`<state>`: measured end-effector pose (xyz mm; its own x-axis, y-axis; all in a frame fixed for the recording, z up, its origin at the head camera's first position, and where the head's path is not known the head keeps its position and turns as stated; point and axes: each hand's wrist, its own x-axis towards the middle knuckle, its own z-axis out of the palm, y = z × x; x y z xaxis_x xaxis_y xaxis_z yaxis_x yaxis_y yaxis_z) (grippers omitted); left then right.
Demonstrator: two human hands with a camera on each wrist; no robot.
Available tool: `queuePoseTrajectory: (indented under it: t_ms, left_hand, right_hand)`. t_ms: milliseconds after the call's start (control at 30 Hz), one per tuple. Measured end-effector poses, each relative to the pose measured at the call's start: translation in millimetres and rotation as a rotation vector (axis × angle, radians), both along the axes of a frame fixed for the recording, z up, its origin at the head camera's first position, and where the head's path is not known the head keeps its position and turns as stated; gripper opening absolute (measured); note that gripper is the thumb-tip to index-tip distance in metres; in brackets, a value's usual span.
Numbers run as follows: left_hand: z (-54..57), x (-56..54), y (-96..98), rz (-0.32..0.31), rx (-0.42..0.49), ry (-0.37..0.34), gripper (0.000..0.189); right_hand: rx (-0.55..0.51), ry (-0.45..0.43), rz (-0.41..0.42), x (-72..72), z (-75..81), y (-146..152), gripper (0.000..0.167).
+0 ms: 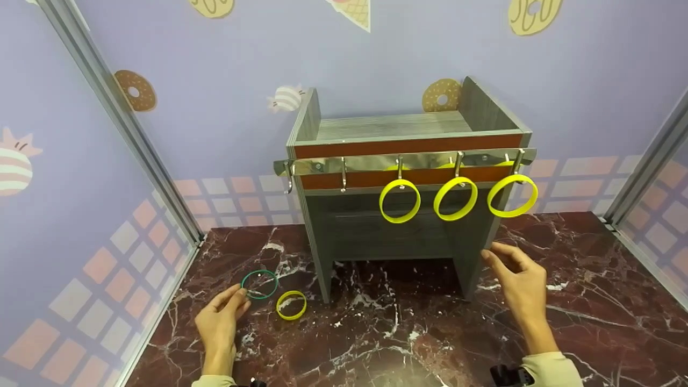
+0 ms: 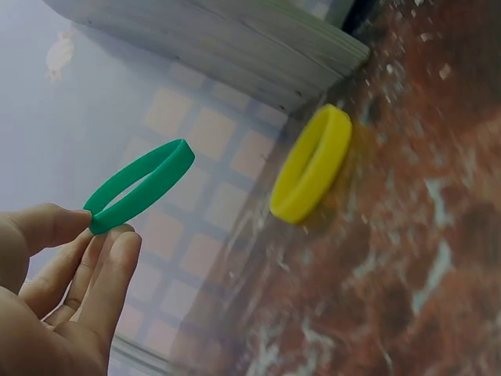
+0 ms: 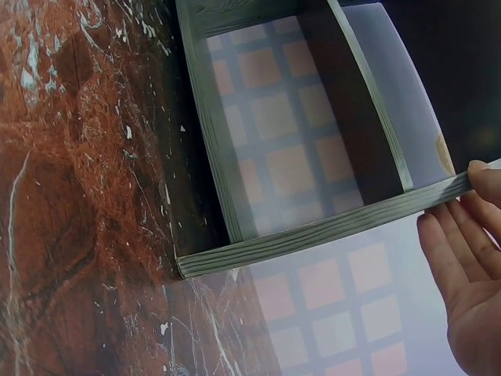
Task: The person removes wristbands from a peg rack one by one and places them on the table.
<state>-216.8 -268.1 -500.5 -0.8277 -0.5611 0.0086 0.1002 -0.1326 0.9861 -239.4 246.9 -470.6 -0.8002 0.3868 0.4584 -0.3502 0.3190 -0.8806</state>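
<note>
In the head view, my left hand (image 1: pixel 219 318) is low at the left and pinches a thin green wristband (image 1: pixel 260 298) between thumb and fingertips. The left wrist view shows this green wristband (image 2: pixel 168 176) held up by one end. Just right of it, a yellow wristband (image 1: pixel 291 318) stands on its edge on the marbled table. My right hand (image 1: pixel 520 282) holds the front edge of the grey wooden rack's right side panel (image 1: pixel 486 242). In the right wrist view, the thumb lies on one face of this panel (image 3: pixel 313 231) and the fingers on the other.
A metal hook rail (image 1: pixel 371 163) crosses the rack's front. Three yellow wristbands hang from its right-hand hooks, among them a yellow wristband (image 1: pixel 400 220) at the middle hook. Two more hooks, including the leftmost hook (image 1: pixel 289 180), are to the left. Patterned walls enclose the table.
</note>
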Motion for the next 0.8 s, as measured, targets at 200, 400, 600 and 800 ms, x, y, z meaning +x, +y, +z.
queuePoseTrajectory:
  t_ms: [200, 400, 600, 800]
  left_hand:
    - [-13.2, -1.2, -5.5, 0.008, -0.013, -0.07, 0.032]
    - [-21.7, 0.2, -12.9, 0.018, -0.037, -0.113, 0.032]
    - [-23.9, 1.1, -14.6, 0.024, -0.089, -0.155, 0.029]
    - [-26.5, 3.1, -17.5, 0.028, -0.131, -0.195, 0.027]
  right_hand:
    - [-0.007, -0.012, -0.002, 0.4, 0.6, -0.3, 0.021]
    - [-0.002, -0.031, -0.009, 1.8, 1.4, -0.8, 0.023]
    - [-0.014, -0.036, -0.01, 2.9, 1.9, -0.7, 0.024]
    - [-0.02, -0.037, -0.005, 2.0, 1.7, -1.2, 0.024]
